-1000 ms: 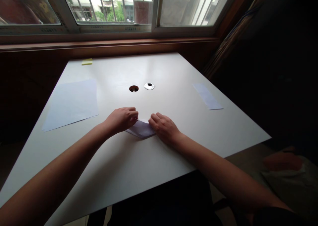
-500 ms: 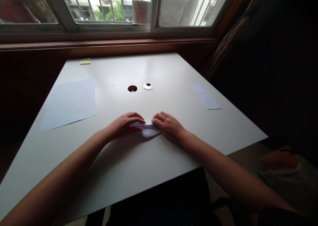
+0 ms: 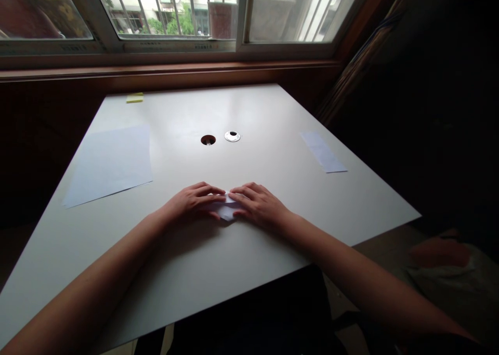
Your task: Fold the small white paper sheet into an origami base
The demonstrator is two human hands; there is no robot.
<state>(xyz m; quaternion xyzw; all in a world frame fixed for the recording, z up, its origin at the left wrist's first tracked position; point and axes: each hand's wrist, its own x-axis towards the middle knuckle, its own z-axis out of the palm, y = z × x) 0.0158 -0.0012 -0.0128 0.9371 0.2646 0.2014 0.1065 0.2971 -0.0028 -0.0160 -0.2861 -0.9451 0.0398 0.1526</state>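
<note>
A small folded sheet of white paper (image 3: 227, 211) is between my two hands, near the front of the white table (image 3: 234, 272). My left hand (image 3: 197, 200) grips its left side, with the fingers on top and the thumb at the near edge. From the other side my right hand (image 3: 257, 201) holds it the same way, its fingertips almost meeting the left ones. A raised fold runs across the paper beneath the fingertips. Both hands cover the paper's ends, so its full shape is hidden.
Paper sheets (image 3: 111, 162) lie at the left and a narrow paper strip (image 3: 323, 152) at the right. A yellow sticky-note pad (image 3: 134, 98) sits at the far left corner. Beyond my hands are a round hole (image 3: 208, 140) and its loose cover (image 3: 232, 136).
My hands have come closer together over the folded paper and slightly nearer to me. My right fingers now reach further left across it, and both thumbs show at its near edge.
</note>
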